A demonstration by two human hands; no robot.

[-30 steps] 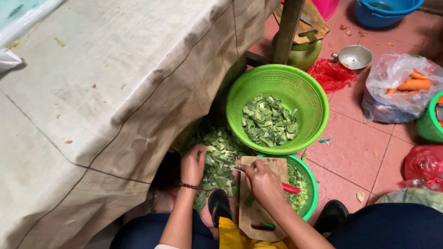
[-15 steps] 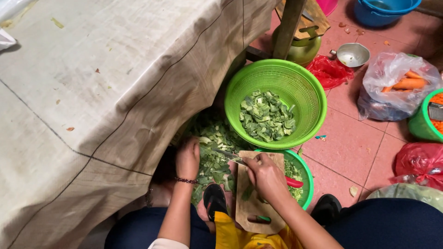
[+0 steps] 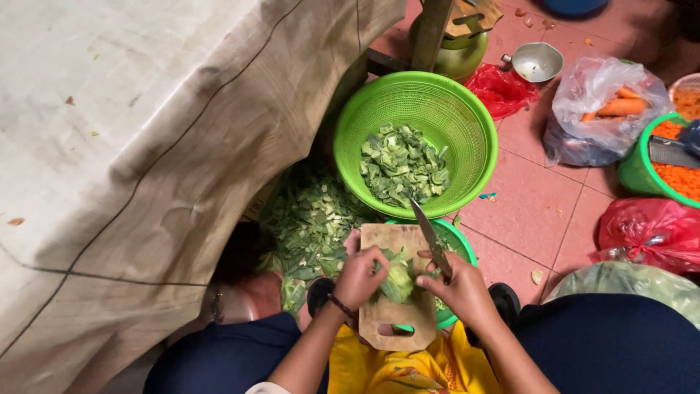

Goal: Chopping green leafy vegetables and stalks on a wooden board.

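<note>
A pink tiled floor (image 3: 539, 211) carries everything here — a green colander (image 3: 415, 142) of chopped greens, a heap of cut leaves (image 3: 313, 222) beside it, a small metal bowl (image 3: 537, 62), a red plastic bag (image 3: 499, 91) and a clear bag of carrots (image 3: 601, 109). A green tub (image 3: 645, 171) of grated carrot stands at the right edge — near another red bag (image 3: 645, 233).

I am sitting low over a floor of pinkish-red square tiles (image 3: 543, 211) with pale grout lines, scraps lying scattered on it. A table draped in a creased beige cloth (image 3: 131, 146) is filling my whole left side, its hem hanging down to the floor. A wooden post (image 3: 430, 33) is rising at the top. Soft, even light is falling across everything, casting shadow under the cloth.
</note>
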